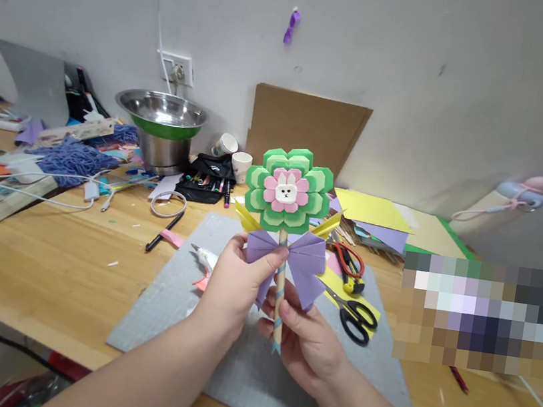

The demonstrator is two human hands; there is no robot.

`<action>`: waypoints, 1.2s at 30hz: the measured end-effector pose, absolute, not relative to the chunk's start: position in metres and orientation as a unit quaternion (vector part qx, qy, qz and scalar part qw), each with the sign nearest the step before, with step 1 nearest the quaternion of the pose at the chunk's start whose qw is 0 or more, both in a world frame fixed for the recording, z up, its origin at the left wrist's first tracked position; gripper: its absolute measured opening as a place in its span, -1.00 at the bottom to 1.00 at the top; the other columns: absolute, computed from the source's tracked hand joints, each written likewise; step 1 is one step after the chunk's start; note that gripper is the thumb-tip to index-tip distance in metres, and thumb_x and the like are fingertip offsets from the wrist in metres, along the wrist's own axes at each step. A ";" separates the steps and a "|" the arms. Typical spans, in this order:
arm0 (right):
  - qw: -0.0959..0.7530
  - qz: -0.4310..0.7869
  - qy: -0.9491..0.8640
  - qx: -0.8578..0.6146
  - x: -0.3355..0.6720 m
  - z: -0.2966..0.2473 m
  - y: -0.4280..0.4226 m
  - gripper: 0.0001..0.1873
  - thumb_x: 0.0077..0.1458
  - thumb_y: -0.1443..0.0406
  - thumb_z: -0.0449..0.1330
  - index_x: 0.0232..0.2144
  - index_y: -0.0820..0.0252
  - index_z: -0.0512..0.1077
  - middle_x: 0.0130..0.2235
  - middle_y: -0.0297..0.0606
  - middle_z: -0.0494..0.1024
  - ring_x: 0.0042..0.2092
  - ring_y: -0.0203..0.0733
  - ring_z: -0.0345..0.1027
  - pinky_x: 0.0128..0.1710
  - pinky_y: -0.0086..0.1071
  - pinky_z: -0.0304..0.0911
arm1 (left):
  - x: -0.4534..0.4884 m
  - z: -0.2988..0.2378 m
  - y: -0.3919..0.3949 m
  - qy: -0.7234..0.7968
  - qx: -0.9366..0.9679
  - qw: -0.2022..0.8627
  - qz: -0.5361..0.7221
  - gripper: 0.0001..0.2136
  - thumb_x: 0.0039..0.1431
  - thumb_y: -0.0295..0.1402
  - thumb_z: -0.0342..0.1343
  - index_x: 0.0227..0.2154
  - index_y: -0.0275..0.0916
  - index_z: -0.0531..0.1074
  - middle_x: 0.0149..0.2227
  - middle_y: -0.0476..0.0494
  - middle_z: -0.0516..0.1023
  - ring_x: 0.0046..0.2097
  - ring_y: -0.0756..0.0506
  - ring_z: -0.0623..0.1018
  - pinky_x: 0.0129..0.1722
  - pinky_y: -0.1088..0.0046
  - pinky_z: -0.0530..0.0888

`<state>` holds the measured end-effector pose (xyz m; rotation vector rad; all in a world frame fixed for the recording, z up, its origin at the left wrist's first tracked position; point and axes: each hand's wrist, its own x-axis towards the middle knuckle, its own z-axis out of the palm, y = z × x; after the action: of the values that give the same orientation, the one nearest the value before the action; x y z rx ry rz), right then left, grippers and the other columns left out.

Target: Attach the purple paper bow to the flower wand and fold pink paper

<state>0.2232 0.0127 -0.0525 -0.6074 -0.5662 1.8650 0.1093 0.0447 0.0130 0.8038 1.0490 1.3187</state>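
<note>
Upright in front of me is a paper flower (306, 216) with layered green petals, a pink inner ring and a white rabbit face at its centre. Its stem is striped tan and blue. A purple paper bow (308, 256) sits on the stem under the bloom, with yellow paper leaves (328, 225) behind. My left hand (241, 273) is closed at the bow, thumb pressed on its middle. Lower down, my right hand (308, 337) has its fingers around the stem. Beneath both hands lies a grey cutting mat (250, 389).
Black-handled scissors (359, 318), a yellow cutter (354, 284) and a white glue gun (204, 258) lie on the mat. Behind stand a steel bowl (164, 107), a pencil case (206, 181) and brown cardboard (307, 124). Coloured paper sheets (376, 211) are stacked right; white cables (50, 196) cross the left.
</note>
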 end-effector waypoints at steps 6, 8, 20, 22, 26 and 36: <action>0.526 0.778 -0.234 -0.251 0.223 -0.051 0.012 -0.76 -0.11 0.34 0.42 -0.31 0.18 0.55 -0.40 -0.35 0.38 -0.34 -0.31 0.21 -0.41 -0.44 0.21 | 0.110 0.013 0.044 0.446 0.353 0.608 0.554 -0.68 -0.07 -0.30 0.32 -0.27 -0.27 0.36 -0.50 -0.01 0.54 -0.65 0.00 0.45 -0.71 0.51 0.39; 0.526 0.778 -0.233 -0.251 0.223 -0.050 0.012 -0.77 -0.12 0.34 0.43 -0.33 0.18 0.55 -0.40 -0.36 0.39 -0.35 -0.31 0.21 -0.41 -0.44 0.21 | 0.111 0.014 0.044 0.446 0.352 0.606 0.557 -0.68 -0.08 -0.30 0.32 -0.28 -0.26 0.36 -0.46 -0.03 0.55 -0.63 -0.01 0.47 -0.71 0.52 0.38; 0.525 0.779 -0.225 -0.258 0.224 -0.053 0.012 -0.76 -0.15 0.34 0.44 -0.33 0.11 0.57 -0.39 -0.36 0.47 -0.33 -0.30 0.27 -0.37 -0.43 0.22 | 0.116 0.012 0.042 0.470 0.342 0.553 0.597 -0.61 -0.12 -0.29 0.35 -0.24 -0.24 0.35 -0.33 -0.12 0.58 -0.43 -0.08 0.57 -0.55 0.50 0.45; 0.522 0.780 -0.226 -0.261 0.224 -0.054 0.012 -0.74 -0.14 0.34 0.44 -0.31 0.12 0.57 -0.38 -0.35 0.47 -0.32 -0.30 0.27 -0.35 -0.42 0.23 | 0.118 0.012 0.041 0.470 0.338 0.548 0.604 -0.62 -0.10 -0.29 0.34 -0.23 -0.25 0.34 -0.32 -0.12 0.58 -0.40 -0.09 0.58 -0.51 0.50 0.47; 0.520 0.780 -0.230 -0.262 0.224 -0.053 0.012 -0.72 -0.13 0.33 0.44 -0.28 0.14 0.57 -0.38 -0.34 0.46 -0.32 -0.30 0.27 -0.35 -0.43 0.23 | 0.120 0.012 0.039 0.465 0.333 0.550 0.608 -0.62 -0.08 -0.28 0.34 -0.23 -0.25 0.34 -0.32 -0.14 0.58 -0.43 -0.07 0.57 -0.55 0.51 0.46; 0.517 0.781 -0.234 -0.261 0.223 -0.049 0.012 -0.71 -0.15 0.30 0.45 -0.29 0.15 0.57 -0.39 -0.34 0.44 -0.34 -0.30 0.25 -0.38 -0.44 0.21 | 0.119 0.009 0.039 0.445 0.332 0.563 0.613 -0.63 -0.07 -0.27 0.33 -0.23 -0.24 0.34 -0.34 -0.12 0.59 -0.48 -0.06 0.56 -0.56 0.50 0.46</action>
<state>0.2235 0.0123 -0.0486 -0.6274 -0.5605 1.8737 0.1187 0.0393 0.0088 0.7807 1.0479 1.4423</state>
